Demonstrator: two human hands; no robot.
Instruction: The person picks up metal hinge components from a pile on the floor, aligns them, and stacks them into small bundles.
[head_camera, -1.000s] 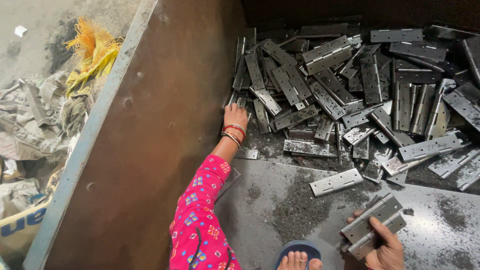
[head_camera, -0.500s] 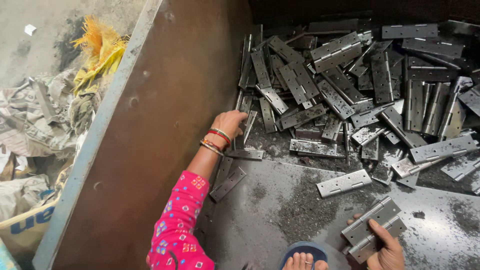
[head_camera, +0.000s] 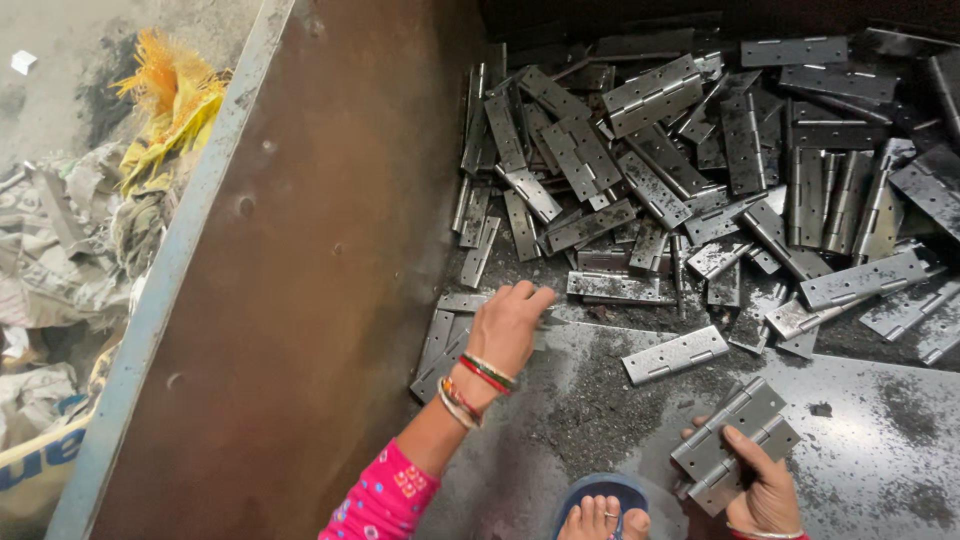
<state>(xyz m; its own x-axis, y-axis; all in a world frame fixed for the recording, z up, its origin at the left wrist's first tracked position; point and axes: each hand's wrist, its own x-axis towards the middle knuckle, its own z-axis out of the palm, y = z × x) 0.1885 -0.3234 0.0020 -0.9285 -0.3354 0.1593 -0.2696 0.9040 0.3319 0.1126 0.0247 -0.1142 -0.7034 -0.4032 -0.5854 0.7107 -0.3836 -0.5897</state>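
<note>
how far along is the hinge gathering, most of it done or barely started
Barely started, by the look of it. Done: the right hand holds a small stack of hinges. In hand: the left hand rests on flat hinges by the bin's brown wall. Left: a large loose pile of hinges and a single hinge lying apart.
</note>
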